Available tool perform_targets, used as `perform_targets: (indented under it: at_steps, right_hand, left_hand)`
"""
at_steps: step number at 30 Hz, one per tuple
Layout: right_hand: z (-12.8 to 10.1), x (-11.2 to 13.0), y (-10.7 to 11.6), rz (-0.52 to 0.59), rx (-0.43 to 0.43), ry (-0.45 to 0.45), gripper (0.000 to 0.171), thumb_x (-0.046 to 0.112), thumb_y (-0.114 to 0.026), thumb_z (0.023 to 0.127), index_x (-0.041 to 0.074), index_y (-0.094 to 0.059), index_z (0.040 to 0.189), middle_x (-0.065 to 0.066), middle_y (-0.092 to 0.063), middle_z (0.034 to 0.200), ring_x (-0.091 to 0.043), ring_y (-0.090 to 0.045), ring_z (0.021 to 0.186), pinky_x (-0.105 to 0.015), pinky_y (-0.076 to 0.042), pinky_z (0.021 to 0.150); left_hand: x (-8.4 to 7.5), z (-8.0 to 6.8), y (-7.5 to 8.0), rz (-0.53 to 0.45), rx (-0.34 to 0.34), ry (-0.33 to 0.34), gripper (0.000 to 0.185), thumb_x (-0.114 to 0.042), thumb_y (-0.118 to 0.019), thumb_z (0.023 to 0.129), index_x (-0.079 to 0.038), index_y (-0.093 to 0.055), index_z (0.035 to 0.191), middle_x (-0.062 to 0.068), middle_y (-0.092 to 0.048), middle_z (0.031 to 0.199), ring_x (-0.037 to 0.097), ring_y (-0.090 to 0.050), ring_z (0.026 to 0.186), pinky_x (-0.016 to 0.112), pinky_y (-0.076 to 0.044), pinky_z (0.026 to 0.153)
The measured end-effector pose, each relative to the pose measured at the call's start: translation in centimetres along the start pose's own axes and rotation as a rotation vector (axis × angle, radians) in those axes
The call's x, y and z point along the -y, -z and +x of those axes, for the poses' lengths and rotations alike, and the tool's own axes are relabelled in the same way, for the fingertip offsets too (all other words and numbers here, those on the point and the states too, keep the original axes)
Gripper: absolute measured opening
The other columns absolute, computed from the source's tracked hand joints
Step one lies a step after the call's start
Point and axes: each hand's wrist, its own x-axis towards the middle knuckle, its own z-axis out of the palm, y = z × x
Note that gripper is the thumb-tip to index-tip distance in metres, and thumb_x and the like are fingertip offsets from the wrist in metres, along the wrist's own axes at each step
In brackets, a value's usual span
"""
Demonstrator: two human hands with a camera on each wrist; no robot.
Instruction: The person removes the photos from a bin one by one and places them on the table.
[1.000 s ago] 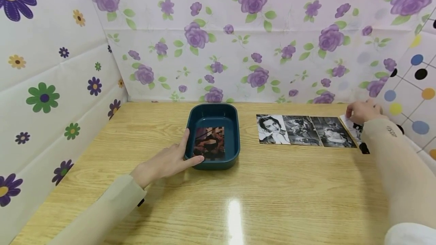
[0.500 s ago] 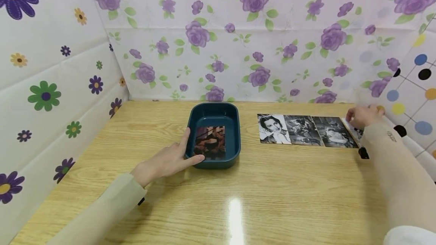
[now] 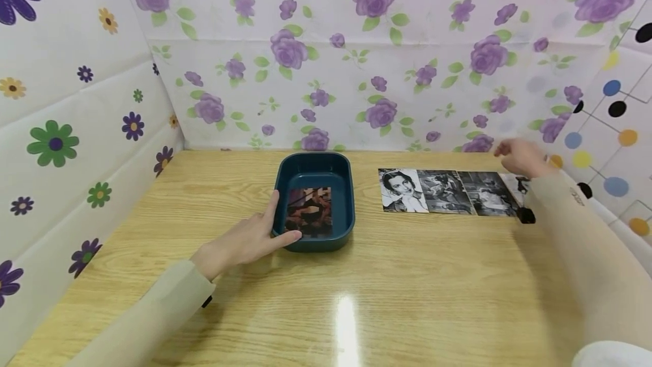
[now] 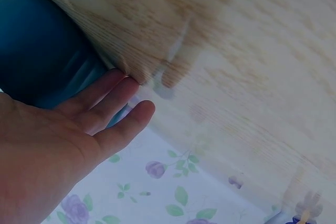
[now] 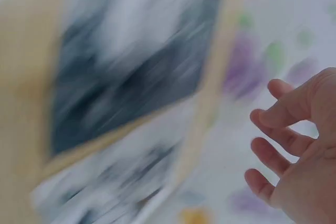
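A dark teal rectangular tray (image 3: pixel 348 186) stands on the wooden table, with one dark reddish photo (image 3: pixel 309 214) lying inside it. My left hand (image 3: pixel 239 245) rests against the tray's near left corner, thumb at the rim and straight fingers along the outer side; in the left wrist view, the fingers (image 4: pixel 121 121) lie beside the teal wall. On the right, a black-and-white portrait photo (image 3: pixel 402 190) begins a row of several photos. Above the row's right end, my right hand (image 3: pixel 524 157) is raised with loosely bent fingers (image 5: pixel 278 129) and holds nothing. My right sleeve partly covers the last photo (image 3: pixel 511 183).
Flowered sheets hang behind the table (image 3: pixel 407 282) and along its left. A dotted sheet (image 3: pixel 601 146) closes off the right side. Two more black-and-white photos, a middle one (image 3: pixel 444 191) and a darker one (image 3: pixel 487 192), lie edge to edge beside the portrait.
My right hand has lifted off the last photo and moved up and left, leaving that photo at the row's end. My left hand has stayed at the tray.
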Motion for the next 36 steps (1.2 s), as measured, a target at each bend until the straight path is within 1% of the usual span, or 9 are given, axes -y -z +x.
perform_targets:
  at_steps: [4,7,10,14,18,21,26,32,36]
  right_hand:
    - [2.0,7.0,0.6,0.111,-0.101,0.168,0.030,-0.001,-0.045,0.083,-0.009,-0.061,0.107,-0.033,-0.061,0.112,-0.047,-0.057,0.103,-0.058,-0.045,0.087]
    - [3.0,12.9,0.3,0.232,-0.106,0.298,0.017,0.001,-0.055,0.087,-0.006,-0.064,0.101,-0.027,-0.065,0.104,-0.039,-0.060,0.099,-0.053,-0.048,0.090]
    - [3.2,18.5,-0.7,0.322,-0.043,0.412,0.014,0.004,-0.062,0.089,-0.003,-0.065,0.100,-0.020,-0.067,0.100,-0.031,-0.062,0.094,-0.044,-0.052,0.087]
    - [3.3,24.8,-2.9,0.388,0.042,0.578,0.011,0.006,-0.067,0.088,0.001,-0.066,0.097,-0.015,-0.067,0.097,-0.026,-0.062,0.091,-0.040,-0.054,0.084]
    - [3.4,29.5,-5.6,0.369,0.133,0.720,0.010,0.012,-0.070,0.088,0.004,-0.068,0.094,-0.010,-0.067,0.096,-0.023,-0.059,0.089,-0.037,-0.052,0.081]
    - [3.5,31.9,-7.6,0.306,0.235,0.775,0.010,0.016,-0.072,0.088,0.007,-0.068,0.091,-0.006,-0.066,0.091,-0.021,-0.057,0.080,-0.031,-0.048,0.074]
    - [3.9,34.5,-10.2,0.159,0.381,0.776,0.019,0.023,-0.077,0.084,0.009,-0.066,0.086,-0.005,-0.063,0.085,-0.018,-0.050,0.068,-0.025,-0.040,0.066]
    - [3.9,36.1,-12.0,-0.060,0.456,0.699,0.044,0.047,-0.082,0.073,0.011,-0.063,0.090,-0.006,-0.054,0.097,-0.016,-0.048,0.081,-0.024,-0.040,0.069]
    - [3.6,36.7,-12.4,-0.149,0.449,0.669,0.049,0.052,-0.083,0.069,0.012,-0.060,0.087,-0.004,-0.049,0.099,-0.018,-0.045,0.087,-0.027,-0.038,0.071]
  left_hand:
    - [0.2,-0.1,0.0,0.005,-0.001,0.017,0.108,-0.079,-0.041,0.084,-0.022,0.021,0.152,0.018,-0.067,0.115,0.012,-0.064,0.070,0.034,-0.048,0.074]
    - [0.3,-0.1,0.0,0.005,-0.004,0.025,0.109,-0.081,-0.040,0.083,-0.024,0.021,0.152,0.014,-0.069,0.108,0.011,-0.063,0.068,0.033,-0.047,0.073]
    - [0.3,0.1,-0.1,0.000,0.000,0.028,0.109,-0.081,-0.040,0.082,-0.024,0.021,0.152,0.011,-0.069,0.102,0.010,-0.061,0.064,0.032,-0.046,0.072]
    - [0.1,0.2,-0.2,0.006,0.003,0.027,0.109,-0.082,-0.040,0.082,-0.025,0.021,0.152,0.015,-0.067,0.112,0.012,-0.062,0.065,0.034,-0.048,0.074]
    - [-0.1,0.3,-0.1,0.017,-0.005,0.029,0.109,-0.082,-0.039,0.082,-0.023,0.019,0.153,0.018,-0.062,0.126,0.017,-0.066,0.080,0.040,-0.050,0.082]
    - [-0.2,0.4,-0.1,0.023,0.004,0.029,0.109,-0.082,-0.039,0.082,-0.023,0.019,0.153,0.015,-0.064,0.121,0.015,-0.066,0.083,0.039,-0.051,0.084]
    - [-0.2,0.4,-0.1,0.026,0.015,0.027,0.109,-0.082,-0.038,0.082,-0.023,0.020,0.153,0.010,-0.067,0.105,0.011,-0.062,0.070,0.035,-0.050,0.077]
    - [-0.2,0.2,0.0,0.021,0.012,0.031,0.109,-0.082,-0.039,0.082,-0.024,0.020,0.153,0.005,-0.065,0.090,0.013,-0.061,0.062,0.033,-0.048,0.072]
    - [-0.1,0.1,0.1,0.011,0.016,0.033,0.109,-0.081,-0.040,0.083,-0.024,0.022,0.152,0.003,-0.060,0.075,0.018,-0.057,0.054,0.031,-0.044,0.062]
